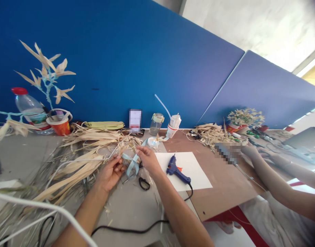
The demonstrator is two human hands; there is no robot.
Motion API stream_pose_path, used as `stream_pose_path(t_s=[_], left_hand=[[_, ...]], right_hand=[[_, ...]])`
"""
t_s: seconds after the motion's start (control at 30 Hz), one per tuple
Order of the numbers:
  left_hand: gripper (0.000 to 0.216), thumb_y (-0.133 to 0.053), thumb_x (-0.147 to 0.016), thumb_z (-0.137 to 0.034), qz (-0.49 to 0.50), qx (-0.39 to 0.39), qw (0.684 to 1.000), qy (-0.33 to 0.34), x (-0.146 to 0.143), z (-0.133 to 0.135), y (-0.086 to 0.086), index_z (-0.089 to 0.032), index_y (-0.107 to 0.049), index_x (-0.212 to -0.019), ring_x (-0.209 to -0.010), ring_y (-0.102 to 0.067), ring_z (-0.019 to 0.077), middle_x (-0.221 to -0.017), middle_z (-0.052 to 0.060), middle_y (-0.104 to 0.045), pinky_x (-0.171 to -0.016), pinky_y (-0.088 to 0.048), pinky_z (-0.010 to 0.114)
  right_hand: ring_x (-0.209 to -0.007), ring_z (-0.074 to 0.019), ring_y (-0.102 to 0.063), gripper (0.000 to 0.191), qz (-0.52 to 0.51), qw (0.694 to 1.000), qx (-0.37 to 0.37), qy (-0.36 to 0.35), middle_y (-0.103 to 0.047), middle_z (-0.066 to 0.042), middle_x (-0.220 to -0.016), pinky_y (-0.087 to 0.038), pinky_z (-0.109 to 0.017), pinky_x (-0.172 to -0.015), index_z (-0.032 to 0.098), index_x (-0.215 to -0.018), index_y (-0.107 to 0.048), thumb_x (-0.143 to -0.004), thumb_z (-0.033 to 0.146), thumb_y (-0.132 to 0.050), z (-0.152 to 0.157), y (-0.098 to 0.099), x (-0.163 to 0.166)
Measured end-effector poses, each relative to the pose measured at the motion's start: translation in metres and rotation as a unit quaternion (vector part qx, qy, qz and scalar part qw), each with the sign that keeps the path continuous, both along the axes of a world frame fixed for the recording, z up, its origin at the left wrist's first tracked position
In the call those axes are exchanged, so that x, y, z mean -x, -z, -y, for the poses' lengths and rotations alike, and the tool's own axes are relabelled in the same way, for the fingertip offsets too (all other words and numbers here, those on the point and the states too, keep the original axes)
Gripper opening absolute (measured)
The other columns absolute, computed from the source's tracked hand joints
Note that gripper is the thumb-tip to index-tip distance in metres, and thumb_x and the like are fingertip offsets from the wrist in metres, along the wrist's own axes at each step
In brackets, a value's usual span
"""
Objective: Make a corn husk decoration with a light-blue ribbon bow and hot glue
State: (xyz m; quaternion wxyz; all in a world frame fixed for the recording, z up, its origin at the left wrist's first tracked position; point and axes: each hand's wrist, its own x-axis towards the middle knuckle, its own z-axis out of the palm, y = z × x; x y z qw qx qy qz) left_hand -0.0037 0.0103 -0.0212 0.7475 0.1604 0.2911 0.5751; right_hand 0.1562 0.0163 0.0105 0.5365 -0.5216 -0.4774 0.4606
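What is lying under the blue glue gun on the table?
The blue glue gun lies on a white sheet of paper, which rests on a brown board. An orange patch peeks out beside the gun's body; the gun covers most of it, so what it is stays unclear.

Head camera looks forward and down, close over the table point(136, 209).

Bright daylight glares white at upper right; wide-angle edges bend and blur, shadows soft.
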Motion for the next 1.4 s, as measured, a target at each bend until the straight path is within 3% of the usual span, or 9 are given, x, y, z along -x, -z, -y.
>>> stream_pose_path(t_s=[0.13, 0.23, 0.5, 0.73, 0.93, 1.03, 1.13, 1.27, 1.4], left_hand=[[0.013, -0.067, -0.075, -0.006, 0.0, 0.003, 1.0, -0.002, 0.0, 0.0, 0.002, -0.015, -0.059, -0.075, -0.036, -0.035, 0.0018, -0.06, -0.003, -0.058, -0.045, -0.043, 0.02], [0.011, -0.066, -0.076, -0.006, 0.001, 0.002, 1.0, -0.004, -0.002, 0.0, 0.002, -0.015, -0.059, -0.074, -0.035, -0.034, 0.0011, -0.061, -0.002, -0.059, -0.044, -0.042, 0.019], [0.013, -0.063, -0.078, -0.004, 0.021, 0.007, 1.0, 0.001, -0.004, 0.0, 0.002, -0.014, -0.058, -0.071, -0.034, -0.033, 0.0007, -0.059, -0.002, -0.059, -0.042, -0.04, 0.018], [0.014, -0.064, -0.076, -0.005, 0.012, 0.017, 1.0, 0.004, -0.002, 0.0, 0.002, -0.014, -0.057, -0.069, -0.034, -0.032, 0.0005, -0.059, -0.002, -0.059, -0.041, -0.04, 0.018], [0.014, -0.066, -0.075, -0.005, 0.009, 0.017, 1.0, 0.009, -0.002, 0.0, 0.004, -0.014, -0.057, -0.07, -0.034, -0.032, 0.0007, -0.059, -0.002, -0.059, -0.041, -0.039, 0.018], [0.014, -0.068, -0.074, -0.006, 0.014, 0.01, 1.0, 0.015, -0.003, 0.0, 0.006, -0.014, -0.057, -0.071, -0.034, -0.032, 0.0006, -0.06, -0.003, -0.059, -0.042, -0.039, 0.018], [0.015, -0.069, -0.073, -0.007, 0.02, 0.011, 1.0, 0.019, -0.003, 0.0, 0.007, -0.014, -0.057, -0.071, -0.034, -0.032, 0.0007, -0.06, -0.003, -0.059, -0.042, -0.039, 0.018], [0.014, -0.069, -0.073, -0.007, 0.015, 0.008, 1.0, 0.017, -0.002, -0.001, 0.009, -0.014, -0.057, -0.071, -0.034, -0.032, 0.0008, -0.061, -0.002, -0.059, -0.042, -0.039, 0.018], [0.013, -0.068, -0.074, -0.007, 0.003, 0.008, 1.0, 0.015, -0.002, -0.002, 0.012, -0.014, -0.057, -0.072, -0.034, -0.032, 0.0009, -0.061, -0.002, -0.059, -0.042, -0.039, 0.018]], right_hand=[[-0.072, -0.0151, -0.059, 0.031, 0.111, 0.993, -0.018, -0.026, -0.067, -0.001, -0.08, -0.046, -0.028, -0.069, 0.016, -0.097, -0.067, -0.075, 0.036, -0.061, 0.011, -0.037, -0.032], [-0.088, -0.0204, -0.064, 0.032, 0.269, 0.962, -0.039, -0.013, -0.069, -0.007, -0.097, -0.048, -0.033, -0.079, 0.016, -0.099, -0.068, -0.078, 0.037, -0.059, 0.032, -0.052, -0.071], [-0.106, -0.0298, -0.062, 0.047, 0.576, 0.802, 0.149, 0.06, -0.059, -0.021, -0.12, -0.045, -0.037, -0.092, 0.008, -0.119, -0.063, -0.081, 0.034, -0.057, 0.089, 0.005, -0.182], [-0.109, -0.0287, -0.06, 0.051, 0.606, 0.77, 0.199, 0.002, -0.056, -0.019, -0.121, -0.043, -0.032, -0.089, 0.008, -0.125, -0.058, -0.077, 0.026, -0.059, 0.098, 0.015, -0.181], [-0.096, -0.0236, -0.062, 0.029, 0.625, 0.761, 0.166, -0.051, -0.064, -0.013, -0.104, -0.04, -0.028, -0.079, 0.012, -0.102, -0.064, -0.075, 0.015, -0.053, 0.09, 0.006, -0.174], [-0.084, -0.0219, -0.061, 0.022, 0.61, 0.779, 0.14, -0.04, -0.066, -0.01, -0.089, -0.039, -0.028, -0.072, 0.014, -0.091, -0.063, -0.077, 0.013, -0.045, 0.092, 0.003, -0.179], [-0.074, -0.0215, -0.058, 0.022, 0.54, 0.836, 0.097, 0.02, -0.063, -0.006, -0.079, -0.039, -0.03, -0.067, 0.017, -0.094, -0.059, -0.08, 0.021, -0.043, 0.096, 0.001, -0.188], [-0.069, -0.0205, -0.054, 0.025, 0.327, 0.937, -0.014, 0.123, -0.058, -0.003, -0.075, -0.041, -0.031, -0.065, 0.02, -0.095, -0.055, -0.079, 0.039, -0.051, 0.102, 0.004, -0.191], [-0.062, -0.0167, -0.049, 0.043, 0.135, 0.98, -0.088, 0.121, -0.053, 0.001, -0.07, -0.039, -0.03, -0.06, 0.022, -0.108, -0.048, -0.073, 0.041, -0.065, 0.101, 0.003, -0.166]])
